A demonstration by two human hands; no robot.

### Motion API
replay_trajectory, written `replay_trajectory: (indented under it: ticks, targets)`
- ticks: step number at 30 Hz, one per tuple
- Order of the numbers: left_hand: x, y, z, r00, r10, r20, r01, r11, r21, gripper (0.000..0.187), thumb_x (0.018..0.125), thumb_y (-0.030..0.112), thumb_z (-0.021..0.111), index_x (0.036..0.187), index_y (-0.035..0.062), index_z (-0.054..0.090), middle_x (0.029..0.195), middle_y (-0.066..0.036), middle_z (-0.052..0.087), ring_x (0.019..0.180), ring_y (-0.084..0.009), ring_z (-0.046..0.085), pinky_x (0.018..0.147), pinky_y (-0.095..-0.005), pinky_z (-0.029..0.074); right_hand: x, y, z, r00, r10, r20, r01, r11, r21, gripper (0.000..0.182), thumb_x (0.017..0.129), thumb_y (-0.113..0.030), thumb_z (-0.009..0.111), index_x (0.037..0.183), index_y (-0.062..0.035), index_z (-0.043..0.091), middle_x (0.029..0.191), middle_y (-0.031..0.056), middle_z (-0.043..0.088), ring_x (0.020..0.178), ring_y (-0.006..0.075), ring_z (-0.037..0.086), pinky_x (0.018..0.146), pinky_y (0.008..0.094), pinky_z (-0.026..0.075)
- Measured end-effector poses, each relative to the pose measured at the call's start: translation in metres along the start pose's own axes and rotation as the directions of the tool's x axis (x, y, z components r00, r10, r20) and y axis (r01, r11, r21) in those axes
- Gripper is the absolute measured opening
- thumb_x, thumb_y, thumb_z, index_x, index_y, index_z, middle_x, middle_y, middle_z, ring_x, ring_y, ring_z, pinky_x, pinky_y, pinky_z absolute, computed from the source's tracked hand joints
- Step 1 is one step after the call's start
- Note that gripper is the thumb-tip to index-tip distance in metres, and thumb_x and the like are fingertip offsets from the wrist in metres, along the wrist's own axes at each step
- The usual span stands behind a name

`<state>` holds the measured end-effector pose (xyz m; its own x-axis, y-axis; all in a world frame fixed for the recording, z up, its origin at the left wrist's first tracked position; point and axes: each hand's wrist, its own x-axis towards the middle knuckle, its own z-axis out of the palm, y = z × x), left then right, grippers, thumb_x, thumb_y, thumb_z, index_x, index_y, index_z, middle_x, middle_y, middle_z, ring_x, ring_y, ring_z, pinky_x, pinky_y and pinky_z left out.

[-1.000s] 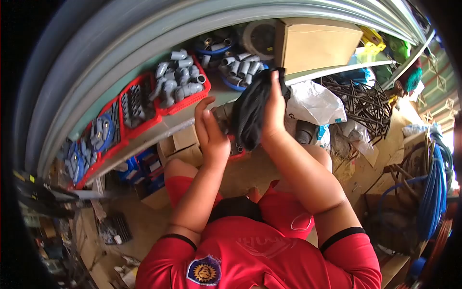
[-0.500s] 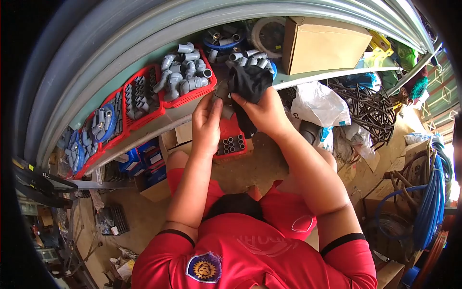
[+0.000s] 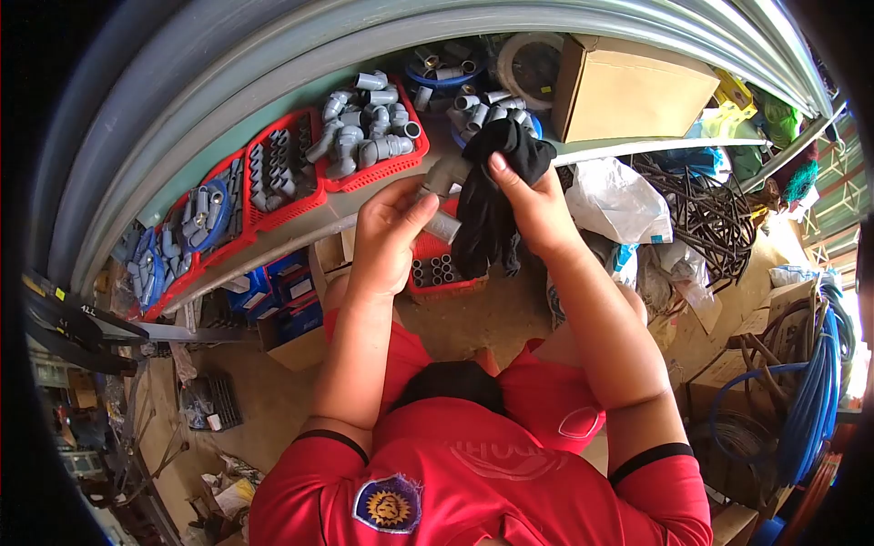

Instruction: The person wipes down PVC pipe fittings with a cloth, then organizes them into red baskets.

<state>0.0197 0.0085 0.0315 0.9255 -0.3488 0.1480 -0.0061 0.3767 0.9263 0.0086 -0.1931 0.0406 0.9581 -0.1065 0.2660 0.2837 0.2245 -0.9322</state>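
Observation:
My left hand [image 3: 393, 232] is closed around a grey plastic pipe elbow [image 3: 443, 176], whose lower end angles down and to the right. Bunched in my right hand [image 3: 535, 211] is a black cloth [image 3: 490, 214], with my thumb pressed on top and its loose part hanging down. The cloth lies against the right side of the elbow, hiding that end. Beyond my hands, a red basket [image 3: 414, 159] heaped with grey pipe fittings [image 3: 364, 127] stands on the shelf.
More red baskets [image 3: 314, 196] and blue bowls of fittings line the shelf to the left. A cardboard box [image 3: 637, 91] stands on it at the right. Below sits a red crate [image 3: 446, 289] of short pipe pieces. Blue hose [image 3: 815, 382] hangs at far right.
The black cloth has shifted right and its loose part now hangs lower and wider. More of the elbow shows between my hands. The view has shifted slightly.

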Motion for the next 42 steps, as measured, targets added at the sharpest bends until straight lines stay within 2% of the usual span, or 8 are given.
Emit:
replay_trajectory:
  ticks: [4, 7, 11, 19, 25, 33, 39, 42]
  targets:
    - [-0.001, 0.011, 0.006, 0.996, -0.048, -0.068, 0.041, 0.994, -0.105, 0.039, 0.094, 0.007, 0.069, 0.129, -0.0045, 0.058, 0.111, -0.01, 0.069, 0.095, -0.0135, 0.069, 0.073, -0.0252, 0.055, -0.004, -0.006, -0.006, 0.99, 0.086, 0.115, -0.099, 0.99, 0.105, 0.033, 0.094, -0.015, 0.072, 0.122, -0.0013, 0.062, 0.108, 0.0026, 0.067, 0.101, 0.013, 0.06, 0.091, 0.0318, 0.049]
    - [0.001, 0.01, 0.005, 0.989, 0.134, -0.064, -0.113, 0.958, 0.265, 0.042, 0.09, -0.001, 0.07, 0.13, -0.0038, 0.057, 0.112, -0.012, 0.068, 0.095, -0.0156, 0.07, 0.076, -0.0281, 0.057, -0.005, -0.013, -0.011, 0.967, 0.163, 0.194, -0.202, 0.959, 0.199, 0.037, 0.091, -0.011, 0.072, 0.125, -0.0005, 0.06, 0.111, 0.0057, 0.068, 0.105, 0.0169, 0.063, 0.095, 0.0335, 0.05]
    - [-0.003, -0.011, 0.005, 0.889, 0.452, 0.075, -0.298, 0.446, 0.844, 0.043, 0.077, -0.002, 0.076, 0.119, 0.0001, 0.065, 0.101, -0.016, 0.071, 0.09, -0.0271, 0.072, 0.08, -0.0368, 0.055, -0.008, -0.021, -0.005, 0.94, 0.23, 0.253, -0.312, 0.88, 0.359, 0.038, 0.09, -0.008, 0.07, 0.126, 0.001, 0.06, 0.113, 0.0106, 0.069, 0.107, 0.0217, 0.066, 0.097, 0.0365, 0.052]
    - [-0.025, -0.027, 0.021, 0.934, 0.314, 0.171, -0.323, 0.537, 0.779, 0.03, 0.077, -0.006, 0.068, 0.107, 0.0005, 0.067, 0.094, -0.015, 0.069, 0.083, -0.0316, 0.07, 0.069, -0.0381, 0.055, -0.005, -0.019, -0.002, 0.924, 0.254, 0.286, -0.343, 0.881, 0.326, 0.038, 0.092, -0.007, 0.066, 0.127, 0.003, 0.059, 0.116, 0.0152, 0.07, 0.109, 0.0239, 0.067, 0.1, 0.0368, 0.051]
    - [-0.015, -0.023, -0.001, 0.988, 0.157, -0.001, -0.156, 0.981, 0.112, 0.036, 0.095, 0.008, 0.07, 0.128, -0.003, 0.059, 0.111, -0.009, 0.069, 0.1, -0.0127, 0.065, 0.086, -0.027, 0.053, -0.002, -0.04, -0.019, 0.959, 0.178, 0.219, -0.25, 0.897, 0.364, 0.041, 0.09, -0.011, 0.061, 0.129, 0.0021, 0.058, 0.116, 0.0173, 0.07, 0.1, 0.0269, 0.069, 0.092, 0.0393, 0.056]
    - [-0.017, -0.007, -0.005, 0.991, -0.031, 0.133, 0.072, 0.946, -0.317, 0.036, 0.099, 0.015, 0.064, 0.13, -0.0022, 0.057, 0.109, -0.012, 0.069, 0.089, -0.0171, 0.069, 0.078, -0.0322, 0.058, -0.001, -0.032, -0.022, 0.935, -0.081, 0.345, 0.177, 0.95, -0.258, 0.069, 0.073, -0.015, 0.091, 0.13, 0.0008, 0.057, 0.117, 0.0063, 0.065, 0.11, 0.0157, 0.057, 0.101, 0.0323, 0.045]
    - [-0.022, -0.011, -0.007, 0.971, 0.224, -0.08, -0.204, 0.958, 0.202, 0.038, 0.093, 0.004, 0.071, 0.128, -0.0032, 0.06, 0.113, -0.01, 0.068, 0.098, -0.0151, 0.067, 0.086, -0.0294, 0.055, -0.003, -0.013, -0.02, 0.938, 0.346, -0.021, -0.34, 0.906, -0.253, 0.077, 0.078, -0.046, 0.087, 0.124, 0.0079, 0.057, 0.114, 0.0142, 0.066, 0.1, 0.0168, 0.062, 0.087, 0.033, 0.052]
    - [-0.024, -0.008, -0.005, 0.955, 0.294, -0.027, -0.28, 0.932, 0.228, 0.04, 0.087, -0.003, 0.076, 0.125, -0.0033, 0.062, 0.117, -0.01, 0.067, 0.103, -0.0142, 0.064, 0.091, -0.0283, 0.052, 0.001, -0.011, -0.017, 0.901, 0.428, 0.075, -0.416, 0.899, -0.136, 0.077, 0.077, -0.044, 0.088, 0.127, 0.0069, 0.057, 0.117, 0.014, 0.067, 0.102, 0.0181, 0.062, 0.091, 0.0341, 0.051]
